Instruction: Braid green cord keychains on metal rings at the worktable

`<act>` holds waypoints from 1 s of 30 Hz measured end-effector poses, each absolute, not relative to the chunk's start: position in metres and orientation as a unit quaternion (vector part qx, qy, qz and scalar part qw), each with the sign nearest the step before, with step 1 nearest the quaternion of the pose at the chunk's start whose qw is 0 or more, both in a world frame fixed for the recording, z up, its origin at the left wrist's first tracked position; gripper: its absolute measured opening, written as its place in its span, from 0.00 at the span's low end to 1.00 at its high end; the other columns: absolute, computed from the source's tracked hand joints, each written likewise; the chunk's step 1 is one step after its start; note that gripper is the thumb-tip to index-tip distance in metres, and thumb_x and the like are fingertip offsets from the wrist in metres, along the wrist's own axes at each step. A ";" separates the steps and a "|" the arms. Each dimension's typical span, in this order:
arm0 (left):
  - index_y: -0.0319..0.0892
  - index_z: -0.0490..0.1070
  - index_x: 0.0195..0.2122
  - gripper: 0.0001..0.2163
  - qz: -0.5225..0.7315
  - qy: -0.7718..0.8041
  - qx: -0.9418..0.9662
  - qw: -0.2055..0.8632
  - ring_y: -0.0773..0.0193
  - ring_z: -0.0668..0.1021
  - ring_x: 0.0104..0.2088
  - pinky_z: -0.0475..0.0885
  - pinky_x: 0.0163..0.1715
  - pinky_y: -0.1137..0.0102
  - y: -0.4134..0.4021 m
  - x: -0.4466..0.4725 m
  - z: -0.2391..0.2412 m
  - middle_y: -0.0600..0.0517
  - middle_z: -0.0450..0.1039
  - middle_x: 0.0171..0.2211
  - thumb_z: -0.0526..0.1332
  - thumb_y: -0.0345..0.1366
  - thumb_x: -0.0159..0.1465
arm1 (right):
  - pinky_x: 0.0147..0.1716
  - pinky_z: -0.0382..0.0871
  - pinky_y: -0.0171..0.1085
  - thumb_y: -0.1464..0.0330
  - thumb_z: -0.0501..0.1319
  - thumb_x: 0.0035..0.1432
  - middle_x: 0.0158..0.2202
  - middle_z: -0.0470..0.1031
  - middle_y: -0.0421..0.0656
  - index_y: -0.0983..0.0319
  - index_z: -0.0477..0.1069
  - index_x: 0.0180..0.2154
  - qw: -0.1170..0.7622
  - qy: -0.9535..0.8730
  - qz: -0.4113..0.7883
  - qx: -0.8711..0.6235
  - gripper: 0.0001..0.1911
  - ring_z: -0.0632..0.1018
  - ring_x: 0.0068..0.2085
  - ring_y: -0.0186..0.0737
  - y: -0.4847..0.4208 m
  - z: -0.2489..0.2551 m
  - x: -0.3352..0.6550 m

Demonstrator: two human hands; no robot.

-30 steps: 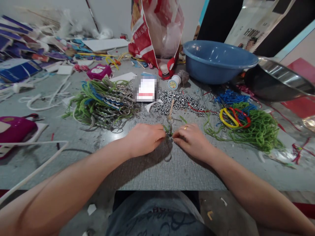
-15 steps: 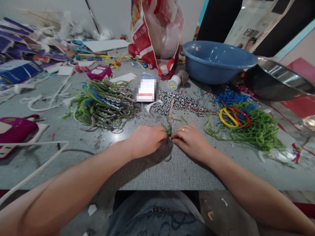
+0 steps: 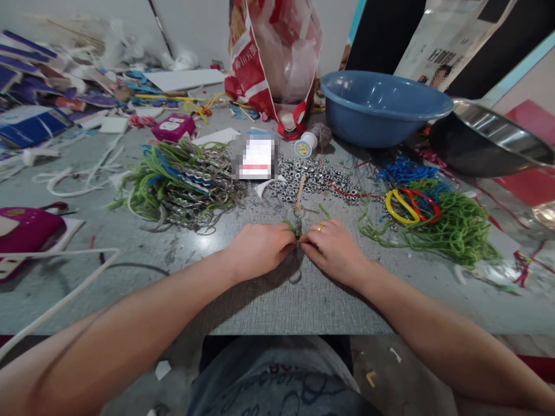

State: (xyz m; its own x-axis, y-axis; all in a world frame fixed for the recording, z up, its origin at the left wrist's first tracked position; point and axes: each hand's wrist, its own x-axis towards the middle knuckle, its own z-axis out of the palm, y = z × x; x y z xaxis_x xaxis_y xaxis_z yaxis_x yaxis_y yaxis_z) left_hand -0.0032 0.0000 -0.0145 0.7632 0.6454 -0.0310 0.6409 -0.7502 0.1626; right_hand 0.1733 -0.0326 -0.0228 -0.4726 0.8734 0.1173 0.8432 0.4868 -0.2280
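My left hand (image 3: 260,249) and my right hand (image 3: 332,249) rest on the grey table (image 3: 277,306), fingertips pinched together at the middle. Between them they hold a short green cord (image 3: 291,226) with a small metal piece on it; most of it is hidden by the fingers. A ring is on my right hand. A thin wooden stick (image 3: 300,192) lies just beyond the fingers, beside a spread of small metal nuts (image 3: 312,176). A loose metal ring (image 3: 296,277) lies under my hands.
A pile of green cords strung with metal nuts (image 3: 182,182) lies to the left, loose green cords (image 3: 451,231) and coloured loops (image 3: 410,206) to the right. Behind stand a blue basin (image 3: 384,107), a steel bowl (image 3: 498,144), a red-and-white bag (image 3: 275,58) and a thread spool (image 3: 306,145).
Both hands have drawn slightly closer together, fingertips now meeting over the green cord. Nothing else on the table has moved.
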 end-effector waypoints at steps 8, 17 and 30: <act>0.41 0.68 0.39 0.10 0.049 0.392 0.909 0.130 0.55 0.78 0.34 0.70 0.29 0.65 -0.005 -0.002 -0.015 0.48 0.76 0.35 0.55 0.40 0.61 | 0.35 0.53 0.39 0.71 0.53 0.59 0.29 0.74 0.44 0.63 0.71 0.30 0.099 -0.857 0.078 -0.501 0.09 0.70 0.33 0.39 -0.032 -0.022 0.173; 0.42 0.70 0.39 0.09 0.018 0.392 0.913 0.106 0.59 0.78 0.35 0.69 0.29 0.69 -0.008 0.002 -0.015 0.49 0.74 0.36 0.54 0.39 0.63 | 0.35 0.57 0.38 0.71 0.54 0.57 0.28 0.73 0.44 0.62 0.69 0.29 0.135 -0.844 0.121 -0.505 0.07 0.70 0.32 0.39 -0.030 -0.014 0.184; 0.44 0.71 0.41 0.11 0.032 0.396 0.913 0.096 0.65 0.76 0.31 0.66 0.24 0.71 -0.008 0.001 -0.019 0.51 0.69 0.45 0.53 0.40 0.63 | 0.28 0.51 0.37 0.71 0.53 0.53 0.27 0.72 0.43 0.62 0.67 0.25 0.028 -0.802 0.066 -0.594 0.08 0.69 0.30 0.38 -0.029 0.007 0.202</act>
State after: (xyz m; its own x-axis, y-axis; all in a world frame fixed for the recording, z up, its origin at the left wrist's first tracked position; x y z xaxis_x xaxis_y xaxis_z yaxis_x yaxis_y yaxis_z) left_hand 0.0011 -0.0080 -0.0188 0.6840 0.7293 -0.0174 0.7169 -0.6675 0.2013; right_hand 0.2020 -0.0286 0.0074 -0.2936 0.9554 -0.0333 0.9480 0.2865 -0.1387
